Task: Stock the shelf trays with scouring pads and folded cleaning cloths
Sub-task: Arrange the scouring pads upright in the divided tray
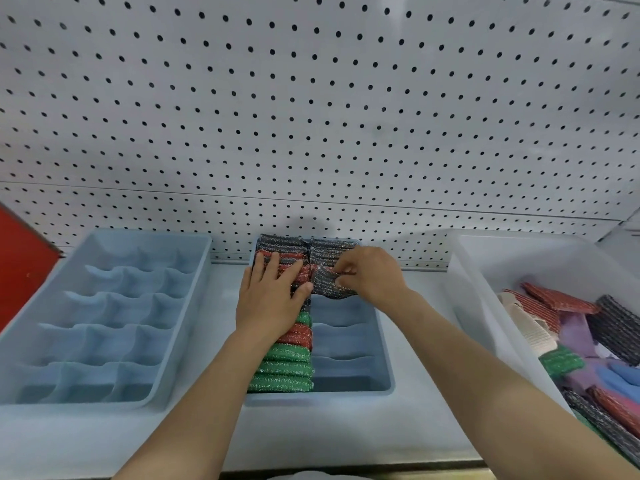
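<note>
The right hand (372, 275) pinches a sparkly black scouring pad (330, 280), long axis apparently left-right, over the pale blue divided tray's (384, 368) right column; the left hand's (273, 299) fingers (273, 268) press flat on the left-column pads (282, 370).

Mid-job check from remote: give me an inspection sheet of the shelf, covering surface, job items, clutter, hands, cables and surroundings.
Surface: pale shelf carrying three containers.
Job's things: middle tray, left column full of green, red and dark scouring pads; right column holds dark pads at the back only, front slots bare. Left tray has no stock in it. White bin on the right holds loose pads and cloths.
Clutter: nothing seen.
Hands: left hand rests flat on the left column; right hand pinches a dark pad at the right column.
Cables: nothing seen.
Surroundings: white pegboard behind; red panel at far left.
</note>
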